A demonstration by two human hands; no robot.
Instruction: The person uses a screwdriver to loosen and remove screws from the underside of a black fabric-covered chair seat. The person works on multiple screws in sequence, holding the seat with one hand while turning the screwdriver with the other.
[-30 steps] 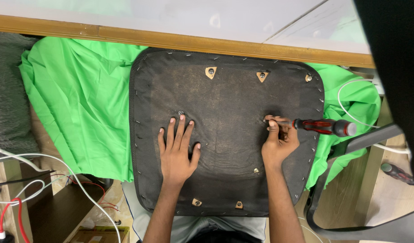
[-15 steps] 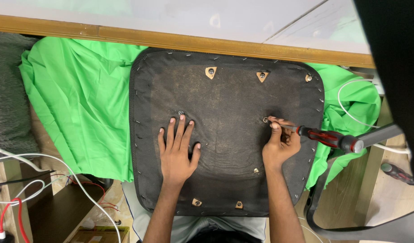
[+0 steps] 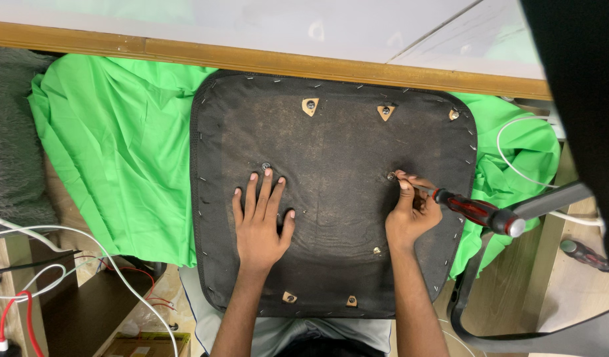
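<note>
Two hands on an upturned seat

Both our hands rest on the black underside of a seat panel [image 3: 331, 132], which lies bottom-up on a green cloth [image 3: 119, 145] just below a wooden table edge [image 3: 251, 61]. Our left hand [image 3: 259, 221] lies flat on the panel with its fingers spread wide, the fingertips just beside a small screw [image 3: 266, 165]. Our right hand [image 3: 410, 211] pinches the metal shaft of a red-and-black screwdriver [image 3: 479, 213] close to its tip, fingers bunched narrow around it. The tip meets a screw hole [image 3: 390, 176] on the right half of the panel, and the handle slants away to the lower right, over the panel's edge. White cables [image 3: 66, 254] trail at lower left.
</note>
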